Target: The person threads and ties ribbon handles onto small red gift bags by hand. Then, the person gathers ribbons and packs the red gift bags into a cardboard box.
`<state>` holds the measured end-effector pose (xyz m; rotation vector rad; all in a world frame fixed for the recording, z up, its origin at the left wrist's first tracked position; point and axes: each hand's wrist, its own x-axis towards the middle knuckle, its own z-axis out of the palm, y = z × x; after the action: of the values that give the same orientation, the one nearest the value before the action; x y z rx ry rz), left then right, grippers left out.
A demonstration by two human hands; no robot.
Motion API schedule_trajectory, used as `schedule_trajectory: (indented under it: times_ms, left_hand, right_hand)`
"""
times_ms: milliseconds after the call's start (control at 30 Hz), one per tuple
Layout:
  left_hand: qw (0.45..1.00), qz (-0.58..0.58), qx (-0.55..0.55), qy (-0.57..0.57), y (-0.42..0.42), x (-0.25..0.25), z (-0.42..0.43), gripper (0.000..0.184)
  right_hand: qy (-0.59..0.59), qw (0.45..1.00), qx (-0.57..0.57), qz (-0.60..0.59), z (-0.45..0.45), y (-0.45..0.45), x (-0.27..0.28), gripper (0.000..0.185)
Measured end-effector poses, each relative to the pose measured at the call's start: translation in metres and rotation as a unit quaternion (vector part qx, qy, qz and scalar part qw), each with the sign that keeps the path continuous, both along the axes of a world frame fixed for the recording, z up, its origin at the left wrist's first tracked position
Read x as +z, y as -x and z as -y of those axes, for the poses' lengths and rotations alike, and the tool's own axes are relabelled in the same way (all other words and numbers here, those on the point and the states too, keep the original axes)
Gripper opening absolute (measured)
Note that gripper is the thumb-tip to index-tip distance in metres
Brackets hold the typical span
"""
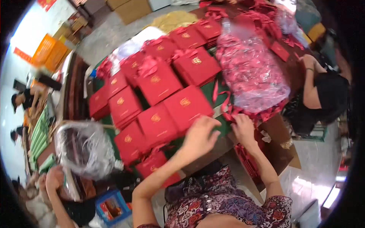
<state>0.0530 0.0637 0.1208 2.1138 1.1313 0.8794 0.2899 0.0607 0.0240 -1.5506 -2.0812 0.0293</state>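
Note:
Stacks of red bags with gold logos cover the green table top. My left hand is over the near right edge of the stacks, its thumb and fingers apart with nothing seen between them. To its right, my right hand is at the loose red ribbons near the table's front edge. Its fingertips meet the ribbons, and whether they pinch one is too small to tell. Just beyond lies a large clear plastic bag full of pink-red ribbons.
A cardboard box with red bags inside stands below right. At the left are a plastic-lined bin and a blue crate. A co-worker in black is at the right; another person's arm reaches in at the lower left.

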Motion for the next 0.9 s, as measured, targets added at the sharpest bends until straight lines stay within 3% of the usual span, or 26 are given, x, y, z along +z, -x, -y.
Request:
schedule_trajectory:
  times_ms: [133, 333, 400, 467, 600, 633, 700, 800, 900]
  left_hand:
    - [0.991, -0.017, -0.047, 0.123, -0.008, -0.042, 0.068, 0.026]
    - [0.993, -0.003, 0.031, 0.113, 0.020, -0.052, 0.090, 0.027]
    - [0.986, 0.058, 0.093, 0.123, 0.031, -0.051, 0.089, 0.028]
    - [0.980, 0.029, 0.156, 0.117, 0.040, -0.062, 0.089, 0.030]
    - [0.984, -0.064, 0.147, 0.076, 0.037, -0.079, 0.089, 0.033]
    - [0.983, -0.090, 0.144, 0.072, 0.033, -0.088, 0.089, 0.033]
    - [0.983, -0.104, 0.131, 0.071, 0.026, -0.101, 0.092, 0.034]
    - [0.984, -0.107, 0.130, 0.065, 0.020, -0.101, 0.091, 0.030]
    - [0.989, -0.042, 0.140, 0.032, 0.024, -0.078, 0.071, 0.022]
  right_hand:
    - [0.017, 0.999, -0.016, -0.024, 0.012, 0.010, -0.015, 0.010]
    - [0.014, 0.997, 0.080, -0.018, 0.058, 0.057, -0.028, 0.015]
    - [0.038, 0.988, 0.136, -0.067, 0.076, 0.078, -0.028, 0.016]
    - [0.049, 0.985, 0.147, -0.074, 0.087, 0.094, -0.017, 0.017]
    - [0.069, 0.969, 0.220, -0.090, 0.087, 0.090, 0.006, 0.014]
    - [0.067, 0.971, 0.211, -0.086, 0.083, 0.085, 0.002, 0.014]
    - [0.096, 0.966, 0.114, -0.212, 0.071, 0.074, -0.011, 0.014]
    - [0.119, 0.979, -0.050, -0.160, 0.033, 0.071, -0.005, 0.022]
    - [0.058, 0.991, -0.082, -0.094, 0.006, 0.085, -0.018, 0.031]
